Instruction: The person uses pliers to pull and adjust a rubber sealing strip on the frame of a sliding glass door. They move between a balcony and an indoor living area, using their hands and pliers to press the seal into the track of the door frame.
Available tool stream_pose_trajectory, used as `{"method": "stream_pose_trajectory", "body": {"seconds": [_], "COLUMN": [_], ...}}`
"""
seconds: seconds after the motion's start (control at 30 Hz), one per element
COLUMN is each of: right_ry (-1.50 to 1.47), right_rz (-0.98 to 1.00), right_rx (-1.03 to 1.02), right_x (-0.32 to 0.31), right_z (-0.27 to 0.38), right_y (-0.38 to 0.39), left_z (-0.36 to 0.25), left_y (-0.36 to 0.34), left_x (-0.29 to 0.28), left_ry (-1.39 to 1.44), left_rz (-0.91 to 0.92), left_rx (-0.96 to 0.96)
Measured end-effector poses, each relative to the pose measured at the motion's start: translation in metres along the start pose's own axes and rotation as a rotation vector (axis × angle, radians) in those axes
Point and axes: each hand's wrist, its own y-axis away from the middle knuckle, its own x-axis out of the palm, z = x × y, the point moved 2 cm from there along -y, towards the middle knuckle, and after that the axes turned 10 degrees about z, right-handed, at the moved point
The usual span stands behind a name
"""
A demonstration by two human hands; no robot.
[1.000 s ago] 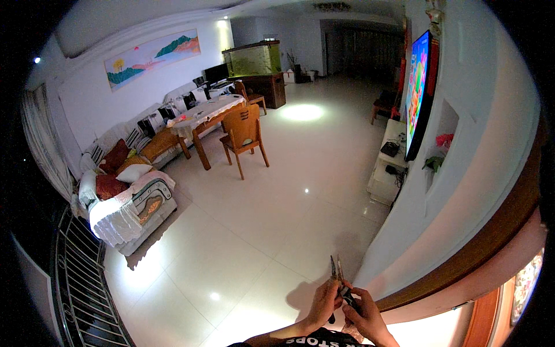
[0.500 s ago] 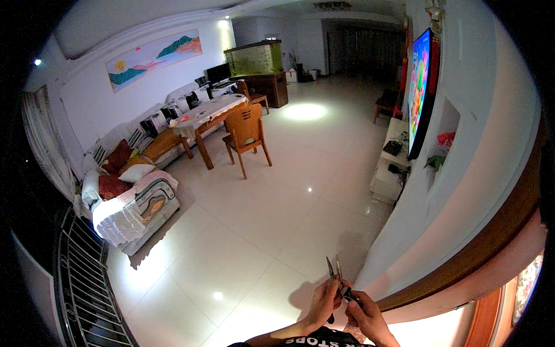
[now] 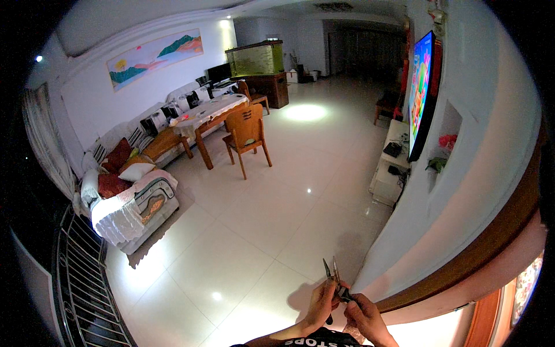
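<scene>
- Long-nose pliers (image 3: 345, 294), dark-handled: located at 5 o'clock in the view, held above the tiled floor (image 3: 243, 243). Long axis roughly upright in the picture; the two slender tips point to 12 o'clock, the dark one leaning toward 11. Jaws spread in a narrow V.
- Left hand (image 3: 319, 303): fingers curled together, clamped on the pliers below the tips; a dark handle end shows under it, toward 6 o'clock.
- Right hand (image 3: 368, 318): at 4 o'clock from the left hand, near it; thumb and fingers closed on a dark handle.
- Surroundings: wooden chair (image 3: 245, 122), 11 o'clock; television (image 3: 421, 98), 2 o'clock; metal railing (image 3: 87, 280), 8 o'clock.
</scene>
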Motion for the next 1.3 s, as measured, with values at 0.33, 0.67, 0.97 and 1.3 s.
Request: {"method": "stream_pose_trajectory", "body": {"seconds": [0.33, 0.67, 0.97, 1.3], "right_ry": [-0.239, -0.183, -0.188, -0.210], "right_rz": [0.122, 0.182, 0.417, 0.636], "right_rx": [0.110, 0.149, 0.188, 0.302], "right_x": [0.016, 0.061, 0.089, 0.103], "right_z": [0.020, 0.046, 0.036, 0.016], "right_y": [-0.016, -0.065, -0.124, -0.232], "left_z": [0.005, -0.035, -0.054, -0.079], "left_y": [-0.002, 0.010, 0.011, -0.037], "left_x": [-0.029, -0.081, -0.128, -0.190], "left_ry": [0.056, 0.012, 0.044, 0.083], "left_rz": [-0.015, -0.107, -0.319, -0.526], "left_rx": [0.048, 0.111, 0.169, 0.158]}}
